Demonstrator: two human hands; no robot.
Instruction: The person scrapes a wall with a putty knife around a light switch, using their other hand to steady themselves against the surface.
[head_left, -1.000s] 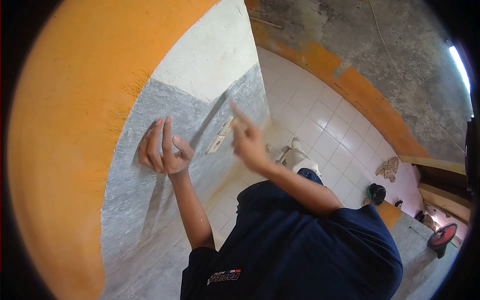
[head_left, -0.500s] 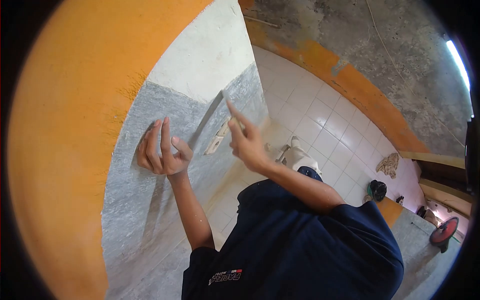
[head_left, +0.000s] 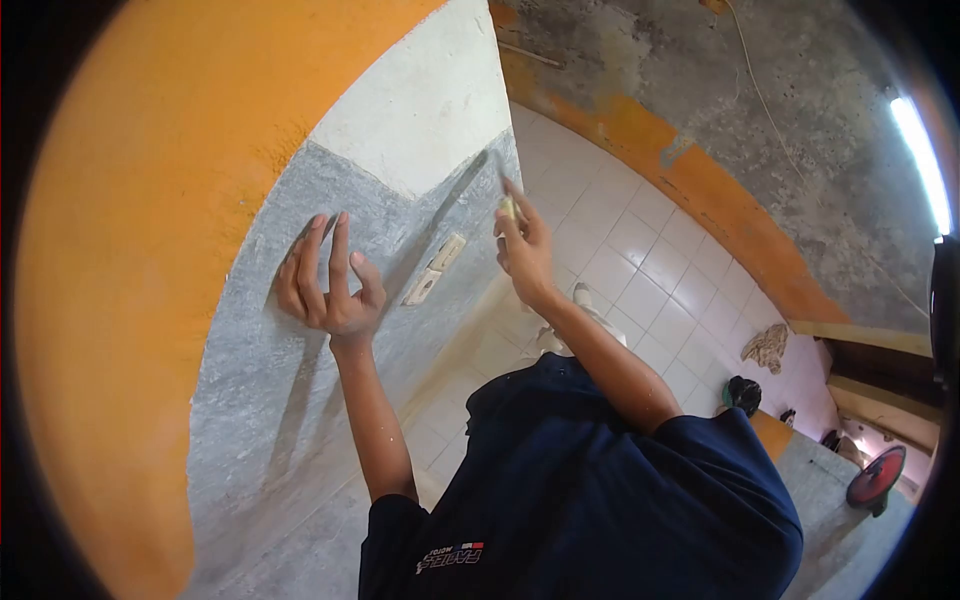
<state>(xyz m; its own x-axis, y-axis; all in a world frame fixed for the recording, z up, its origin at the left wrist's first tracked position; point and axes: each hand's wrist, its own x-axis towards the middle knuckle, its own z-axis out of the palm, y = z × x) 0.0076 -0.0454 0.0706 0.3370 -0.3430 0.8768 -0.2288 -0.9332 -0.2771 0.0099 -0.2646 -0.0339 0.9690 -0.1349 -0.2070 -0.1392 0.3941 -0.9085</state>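
Note:
My left hand (head_left: pixel 332 278) rests against the grey part of the wall (head_left: pixel 250 370), its fingers apart and nothing in them. In my right hand (head_left: pixel 526 258) is a putty knife (head_left: pixel 509 207) with a pale yellow handle, its thin blade blurred and pointing up toward the wall's edge. That blade appears just off the wall, near the border where white surface (head_left: pixel 410 100) meets grey. A pair of cream wall sockets (head_left: pixel 436 268) sits on the grey part between my two hands.
Orange paint (head_left: pixel 120 250) covers the wall on the left. Below lies a white tiled floor (head_left: pixel 625 230). A crumpled cloth (head_left: pixel 766 348) and a dark bundle (head_left: pixel 742 393) lie to the right, near a red and black round object (head_left: pixel 876 478) on a grey ledge.
My right hand has moved right and slightly up with the putty knife, whose blade has shifted toward the wall's right edge. My left hand keeps its place on the wall.

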